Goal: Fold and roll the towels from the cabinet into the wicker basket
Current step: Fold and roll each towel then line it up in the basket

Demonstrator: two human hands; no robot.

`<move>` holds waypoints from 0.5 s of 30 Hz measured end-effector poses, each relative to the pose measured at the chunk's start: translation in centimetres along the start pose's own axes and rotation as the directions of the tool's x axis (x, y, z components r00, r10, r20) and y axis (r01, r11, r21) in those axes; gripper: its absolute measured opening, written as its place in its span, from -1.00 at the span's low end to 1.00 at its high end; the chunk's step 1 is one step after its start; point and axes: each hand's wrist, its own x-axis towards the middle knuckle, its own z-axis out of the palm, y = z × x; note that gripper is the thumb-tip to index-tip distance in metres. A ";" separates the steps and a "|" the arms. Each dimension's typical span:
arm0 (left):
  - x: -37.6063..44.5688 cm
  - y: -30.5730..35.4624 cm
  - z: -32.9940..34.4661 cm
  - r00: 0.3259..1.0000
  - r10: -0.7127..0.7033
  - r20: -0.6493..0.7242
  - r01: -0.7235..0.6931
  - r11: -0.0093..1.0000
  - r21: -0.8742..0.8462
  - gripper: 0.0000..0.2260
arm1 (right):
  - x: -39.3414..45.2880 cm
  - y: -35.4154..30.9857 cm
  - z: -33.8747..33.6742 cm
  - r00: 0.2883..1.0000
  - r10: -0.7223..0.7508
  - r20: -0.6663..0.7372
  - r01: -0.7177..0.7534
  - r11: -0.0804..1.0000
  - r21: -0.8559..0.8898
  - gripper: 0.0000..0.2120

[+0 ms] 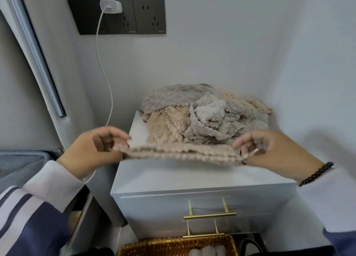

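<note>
Head view looks down on a white cabinet (192,176) standing in a wall corner, with two brass drawer handles (210,215) on its front. Both hands are up over the cabinet top, stretching a folded beige towel (181,152) between them as a long band running from 9 o'clock to 3 o'clock. At the 9 o'clock end the left hand (96,149) pinches the towel's edge between thumb and curled fingers; at the 3 o'clock end the right hand (269,149) pinches the other edge the same way, a dark bead bracelet (316,173) on its wrist. Just behind the stretched towel, toward 12 o'clock, a loose heap of grey and beige towels (204,117) lies on the back of the cabinet top. Down at 6 o'clock, below the drawers, sits the wicker basket (173,245), with pale rolled cloth showing inside, too cut off to tell more. At 11 o'clock a white charger (110,6) is plugged into a dark wall socket panel (150,14), its cable (105,72) hanging down beside the cabinet.
</note>
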 end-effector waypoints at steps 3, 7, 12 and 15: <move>-1.7 -1.3 0.8 0.961 -0.203 0.187 0.123 0.921 0.368 -0.61 | -0.5 1.5 2.0 0.973 0.134 0.189 -0.084 0.964 -0.251 -0.62; -3.1 -2.1 1.6 0.916 -0.322 0.240 0.129 0.802 0.583 -0.64 | 0.3 2.2 4.3 0.942 0.190 0.277 -0.070 0.917 -0.393 -0.56; -3.6 -2.3 1.7 0.909 -0.341 0.240 0.124 0.770 0.626 -0.63 | -0.1 1.9 4.2 0.903 0.242 0.356 -0.077 0.905 -0.418 -0.60; -3.4 -1.7 2.3 0.922 -0.301 0.242 0.095 0.784 0.614 -0.71 | -0.6 1.4 3.8 0.895 0.265 0.359 -0.122 0.919 -0.376 -0.63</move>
